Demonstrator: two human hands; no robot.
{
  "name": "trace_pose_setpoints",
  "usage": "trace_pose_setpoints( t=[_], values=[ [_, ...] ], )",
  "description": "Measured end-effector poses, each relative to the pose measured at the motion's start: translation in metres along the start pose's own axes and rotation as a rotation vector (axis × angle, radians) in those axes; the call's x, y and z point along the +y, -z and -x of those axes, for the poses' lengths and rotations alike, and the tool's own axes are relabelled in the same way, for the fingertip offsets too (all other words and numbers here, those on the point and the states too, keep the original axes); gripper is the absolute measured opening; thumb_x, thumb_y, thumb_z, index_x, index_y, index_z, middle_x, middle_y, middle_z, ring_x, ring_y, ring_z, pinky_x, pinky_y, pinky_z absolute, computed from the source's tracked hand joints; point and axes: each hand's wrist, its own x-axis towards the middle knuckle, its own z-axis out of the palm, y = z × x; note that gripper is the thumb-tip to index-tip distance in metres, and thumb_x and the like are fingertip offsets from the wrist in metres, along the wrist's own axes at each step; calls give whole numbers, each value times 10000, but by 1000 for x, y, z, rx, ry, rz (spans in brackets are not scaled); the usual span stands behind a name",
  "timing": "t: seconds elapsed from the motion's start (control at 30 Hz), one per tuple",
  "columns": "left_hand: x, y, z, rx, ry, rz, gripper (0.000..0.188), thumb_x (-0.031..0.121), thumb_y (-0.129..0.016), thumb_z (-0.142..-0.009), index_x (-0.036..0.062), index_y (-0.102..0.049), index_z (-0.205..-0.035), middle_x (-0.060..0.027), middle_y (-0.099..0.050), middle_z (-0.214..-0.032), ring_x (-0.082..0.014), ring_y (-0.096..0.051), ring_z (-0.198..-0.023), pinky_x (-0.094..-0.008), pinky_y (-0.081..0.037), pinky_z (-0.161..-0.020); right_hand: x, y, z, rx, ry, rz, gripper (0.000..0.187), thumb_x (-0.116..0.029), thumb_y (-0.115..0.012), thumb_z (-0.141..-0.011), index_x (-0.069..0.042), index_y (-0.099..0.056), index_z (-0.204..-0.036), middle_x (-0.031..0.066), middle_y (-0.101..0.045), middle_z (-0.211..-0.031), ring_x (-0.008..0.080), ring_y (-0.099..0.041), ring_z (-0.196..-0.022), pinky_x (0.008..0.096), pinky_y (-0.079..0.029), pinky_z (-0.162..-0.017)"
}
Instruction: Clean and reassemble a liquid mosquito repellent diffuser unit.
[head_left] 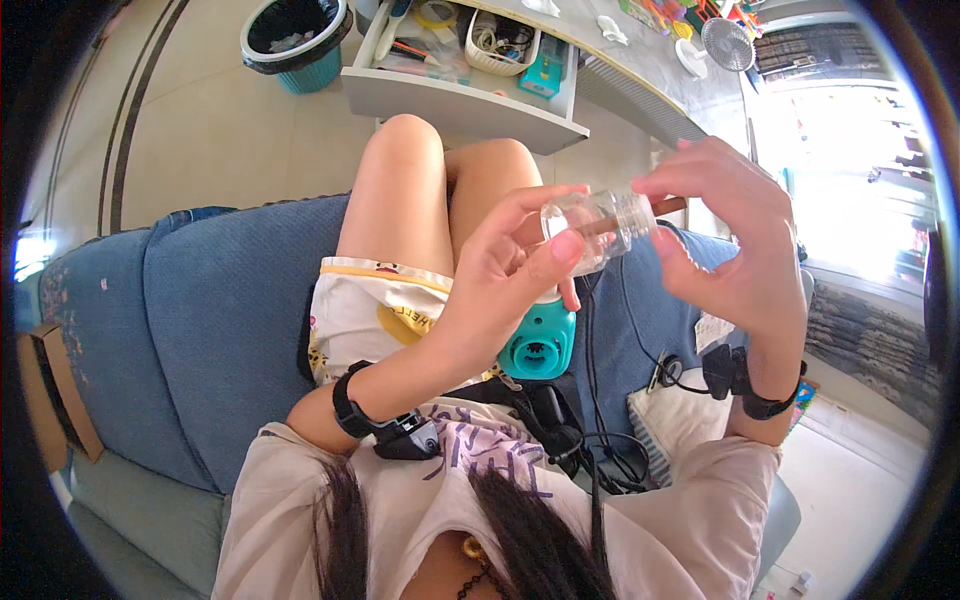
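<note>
My left hand is wrapped round the body of a small clear bottle, held tilted above my lap with its threaded neck toward the right. A thin brown stick runs through the bottle's mouth, with part inside and its end poking out. At the neck, the thumb and forefinger of my right hand close round the rim from both sides; its other fingers are curled and partly hidden. Just below the bottle, a teal device with a round dark opening rests by my lap.
Beyond my knees, an open drawer holds a white basket of cables and a teal box. A lined bin stands at the far left. Black cables trail over the blue sofa. A small fan stands on the desk.
</note>
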Motion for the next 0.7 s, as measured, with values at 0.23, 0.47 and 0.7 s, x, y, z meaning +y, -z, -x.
trace_pose_setpoints(
  t=[0.23,0.47,0.7],
  values=[
    [-2,-5,0,36,26,34,430,235,-601,-867,38,-447,-1216,-99,-611,-950,-102,-567,-677,-225,-464,-574,-3,4,-1,-107,45,172,289,5,-594,-540,-54,-608,-822,48,-592,-674,218,-592,-623,475,-404,-954],
    [-4,-7,0,67,34,18,427,205,-631,-847,18,-461,-1192,-73,-608,-899,-83,-558,-656,-204,-450,-543,-3,0,0,-96,63,232,292,11,-594,-529,-48,-598,-815,62,-580,-673,235,-582,-627,490,-404,-949],
    [-3,-5,1,76,30,-37,432,202,-639,-842,19,-465,-1192,-69,-607,-888,-79,-554,-660,-199,-448,-541,-4,-2,-1,-77,86,248,267,17,-585,-528,-36,-600,-790,68,-577,-676,232,-570,-619,499,-388,-965]
  ],
)
